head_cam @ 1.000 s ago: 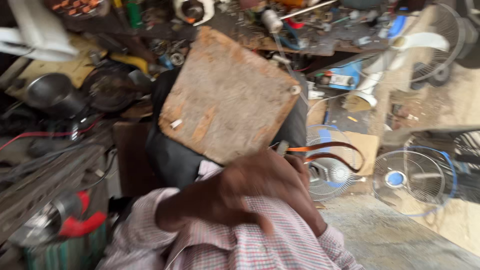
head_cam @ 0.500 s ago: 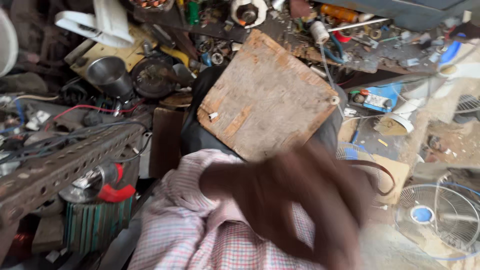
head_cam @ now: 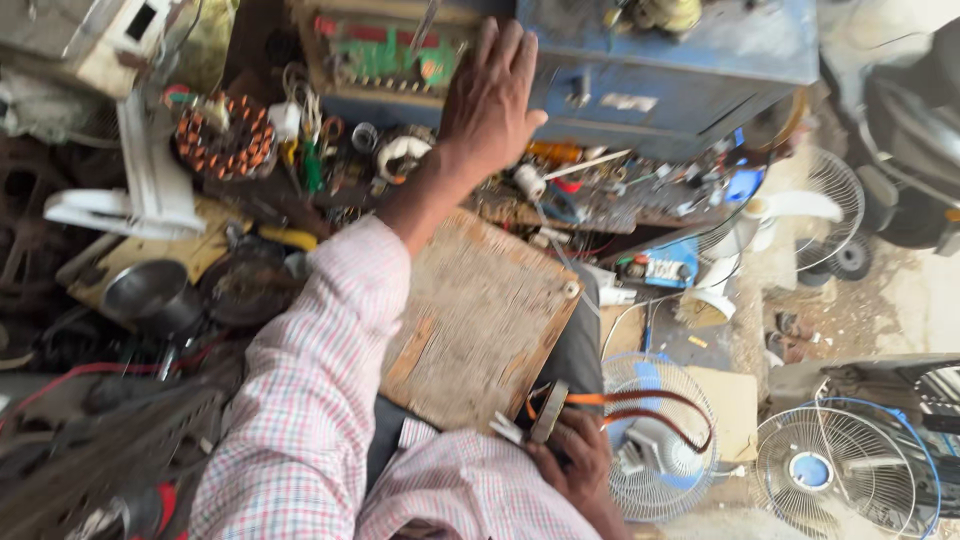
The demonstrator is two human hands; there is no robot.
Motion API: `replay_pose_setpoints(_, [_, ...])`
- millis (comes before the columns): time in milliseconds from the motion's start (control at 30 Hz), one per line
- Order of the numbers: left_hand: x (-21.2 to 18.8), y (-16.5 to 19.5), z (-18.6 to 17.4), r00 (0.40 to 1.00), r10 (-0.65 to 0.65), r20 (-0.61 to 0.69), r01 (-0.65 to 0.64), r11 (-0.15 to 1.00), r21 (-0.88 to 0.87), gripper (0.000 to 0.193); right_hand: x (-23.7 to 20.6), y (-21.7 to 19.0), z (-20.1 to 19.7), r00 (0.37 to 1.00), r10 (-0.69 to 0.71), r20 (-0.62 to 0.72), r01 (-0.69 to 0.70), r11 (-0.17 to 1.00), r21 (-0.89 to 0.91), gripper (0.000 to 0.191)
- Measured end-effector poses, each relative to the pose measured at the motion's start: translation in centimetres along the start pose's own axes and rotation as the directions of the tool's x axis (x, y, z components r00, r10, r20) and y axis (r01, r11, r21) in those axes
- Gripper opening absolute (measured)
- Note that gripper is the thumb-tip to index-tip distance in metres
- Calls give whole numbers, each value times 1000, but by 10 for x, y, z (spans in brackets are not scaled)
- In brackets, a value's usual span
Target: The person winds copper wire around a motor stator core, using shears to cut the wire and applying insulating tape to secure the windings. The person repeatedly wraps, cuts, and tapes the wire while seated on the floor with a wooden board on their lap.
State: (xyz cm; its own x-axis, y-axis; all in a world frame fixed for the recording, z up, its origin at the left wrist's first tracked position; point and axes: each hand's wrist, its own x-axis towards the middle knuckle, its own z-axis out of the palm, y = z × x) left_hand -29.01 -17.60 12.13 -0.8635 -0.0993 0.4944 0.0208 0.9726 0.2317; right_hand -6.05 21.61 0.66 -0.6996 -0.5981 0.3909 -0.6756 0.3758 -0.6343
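Observation:
My left hand [head_cam: 490, 90] is stretched far forward, fingers spread and holding nothing. It hovers over the cluttered workbench in front of a green circuit board [head_cam: 385, 55] and a blue metal cabinet [head_cam: 680, 60]. The sleeve is pink checked. My right hand [head_cam: 578, 462] stays low by my lap, closed on a small metal part with loops of copper-coloured wire [head_cam: 640, 408] trailing to the right. A worn wooden board [head_cam: 480, 320] lies tilted across my lap between both arms.
A copper-wound stator [head_cam: 225, 135], a white fan stand [head_cam: 150, 185] and a metal bowl [head_cam: 140, 290] crowd the left side. Fan cages [head_cam: 840, 470] [head_cam: 655, 485] sit on the floor at right. Small tools and wires litter the bench [head_cam: 600, 190].
My left hand, earlier low and blurred in front of the board, has swung up and forward to the cabinet. The view has tilted upward, and the right hand with the wire part now shows.

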Motion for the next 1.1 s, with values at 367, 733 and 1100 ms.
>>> replay_pose_setpoints(367, [107, -1, 9, 960, 110, 256, -158, 972, 176, 149, 0, 16, 1, 999, -36, 12, 36, 999, 35, 37])
replay_pose_setpoints(733, [62, -17, 13, 899, 349, -264, -344, 937, 68, 29, 3, 15, -4, 1000, -17, 10, 17, 999, 39, 35])
replay_pose_setpoints(1100, [-68, 40, -24, 857, -408, 316, 313, -76, -947, 23, 12, 2, -15, 999, -47, 2, 47, 998, 53, 34])
